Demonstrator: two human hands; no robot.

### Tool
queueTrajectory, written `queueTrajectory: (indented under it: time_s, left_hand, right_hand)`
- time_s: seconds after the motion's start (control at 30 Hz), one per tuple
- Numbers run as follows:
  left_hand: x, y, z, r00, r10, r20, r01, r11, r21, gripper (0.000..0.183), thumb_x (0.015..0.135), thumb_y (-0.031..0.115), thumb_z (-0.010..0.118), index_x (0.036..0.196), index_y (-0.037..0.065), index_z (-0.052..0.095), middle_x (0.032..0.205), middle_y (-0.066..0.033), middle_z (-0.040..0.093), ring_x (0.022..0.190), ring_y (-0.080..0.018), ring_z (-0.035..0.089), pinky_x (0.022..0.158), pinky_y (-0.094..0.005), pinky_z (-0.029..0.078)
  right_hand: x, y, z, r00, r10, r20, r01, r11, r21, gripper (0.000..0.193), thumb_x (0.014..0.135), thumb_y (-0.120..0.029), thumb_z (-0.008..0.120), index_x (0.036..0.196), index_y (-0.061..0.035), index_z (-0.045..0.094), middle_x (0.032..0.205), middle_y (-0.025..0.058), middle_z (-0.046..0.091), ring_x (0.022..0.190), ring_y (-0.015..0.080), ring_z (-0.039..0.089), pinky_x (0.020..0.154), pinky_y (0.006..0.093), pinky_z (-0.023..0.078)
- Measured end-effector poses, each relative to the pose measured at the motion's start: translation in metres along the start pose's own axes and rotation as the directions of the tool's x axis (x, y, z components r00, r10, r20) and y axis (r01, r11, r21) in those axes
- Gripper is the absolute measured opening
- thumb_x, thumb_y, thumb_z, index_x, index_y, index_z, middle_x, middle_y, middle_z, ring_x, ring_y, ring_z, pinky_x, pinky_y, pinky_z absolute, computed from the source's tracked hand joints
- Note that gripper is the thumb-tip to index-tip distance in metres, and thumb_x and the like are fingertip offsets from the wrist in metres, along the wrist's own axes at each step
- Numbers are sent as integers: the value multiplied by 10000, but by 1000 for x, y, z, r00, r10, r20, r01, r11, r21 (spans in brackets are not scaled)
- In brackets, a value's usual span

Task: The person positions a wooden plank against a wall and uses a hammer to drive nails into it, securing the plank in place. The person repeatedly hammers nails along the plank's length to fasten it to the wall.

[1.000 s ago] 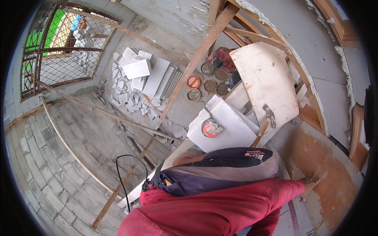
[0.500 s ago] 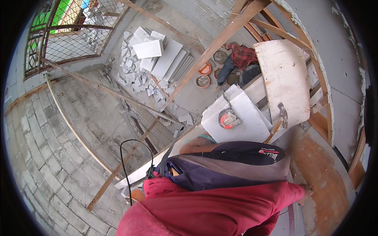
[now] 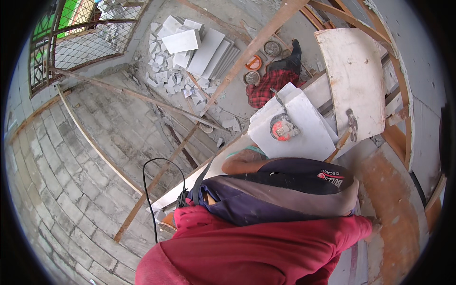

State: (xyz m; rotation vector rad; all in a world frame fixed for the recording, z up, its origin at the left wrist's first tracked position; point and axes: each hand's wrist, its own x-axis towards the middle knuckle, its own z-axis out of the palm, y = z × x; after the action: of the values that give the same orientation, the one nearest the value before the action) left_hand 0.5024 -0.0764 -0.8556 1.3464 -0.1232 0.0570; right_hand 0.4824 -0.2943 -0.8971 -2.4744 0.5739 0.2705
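My right hand [image 3: 374, 228] pokes out of a red sleeve at the right. It rests at the edge of a brown-stained board [image 3: 394, 199], with its fingers mostly hidden. My left hand is out of sight. In front of my dark shorts and my foot in a teal-strapped sandal [image 3: 247, 151] lies a stack of white blocks [image 3: 308, 137]. A round red-and-grey object [image 3: 280, 129] sits on that stack, next to a dark-handled tool [image 3: 278, 97]. Farther right, a hammer [image 3: 351, 124] lies on a pale, bowed board [image 3: 351, 80].
Below, a co-worker in a red plaid shirt [image 3: 270, 88] bends beside round tubs [image 3: 272, 48]. White blocks [image 3: 209, 52] and broken pieces are heaped farther off. Timber braces [image 3: 251, 50] cross the space. A black cable [image 3: 145, 190] loops at my left, above a block wall [image 3: 61, 190].
Below, the co-worker has shifted toward the near left and bent lower, close to the white stack. My view has moved slightly; my right hand stays by the stained board.
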Motion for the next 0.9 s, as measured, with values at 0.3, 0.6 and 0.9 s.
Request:
queueTrajectory:
  time_s: [0.3, 0.6, 0.9]
  left_hand:
    - [-2, 4, 12, 999, -30, 18, 30, 999, -19, 876, 817, 331, 824, 1549, 26, 453, 1536, -241, 504, 1469, -386, 444, 1225, -495, 366]
    - [-8, 6, 24, 998, -61, 31, 61, 998, -16, 809, 842, 324, 800, 1528, 29, 489, 1506, -235, 543, 1443, -382, 482, 1206, -493, 393]
    - [-14, 4, 35, 994, -99, 49, 100, 995, -10, 745, 867, 317, 776, 1507, 31, 525, 1475, -230, 583, 1418, -379, 520, 1187, -492, 421]
  right_hand:
    - [2, 17, 5, 999, 33, 43, -34, 999, 42, 835, 994, -499, 669, 1609, -106, 262, 1578, 148, 265, 1412, 316, 251, 1148, 522, 250]
    - [2, 31, 16, 990, 75, 117, -100, 968, 232, 774, 1018, -490, 642, 1582, -81, 306, 1532, 170, 340, 1366, 321, 334, 1117, 508, 316]
    - [3, 44, 24, 984, 83, 155, -127, 947, 297, 719, 1041, -481, 616, 1556, -55, 351, 1486, 192, 416, 1320, 326, 416, 1086, 493, 381]
